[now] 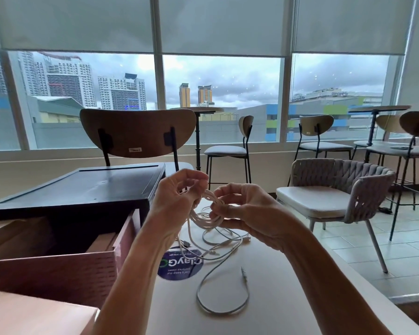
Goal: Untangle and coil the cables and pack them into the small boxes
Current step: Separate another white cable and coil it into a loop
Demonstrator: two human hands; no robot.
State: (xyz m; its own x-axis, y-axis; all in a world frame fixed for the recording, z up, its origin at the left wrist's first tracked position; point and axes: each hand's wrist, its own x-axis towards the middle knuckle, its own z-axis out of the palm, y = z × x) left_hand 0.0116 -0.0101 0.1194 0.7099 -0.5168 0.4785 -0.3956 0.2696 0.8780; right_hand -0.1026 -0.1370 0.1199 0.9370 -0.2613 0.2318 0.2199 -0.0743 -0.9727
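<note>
Pale tabletop (264, 274) by a wide city window (220, 81): left hand (177, 197) and right hand (247, 213) both pinch a half-wound white cable coil (205, 217), its tail trailing toward six o'clock. Coiling seems underway; next, probably wind the slack, then reach the open wooden box (58, 269) at nine o'clock.

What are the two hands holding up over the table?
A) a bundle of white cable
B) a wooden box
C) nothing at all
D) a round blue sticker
A: the left hand and the right hand both grip the bundle of white cable, lifted above the table.
</note>
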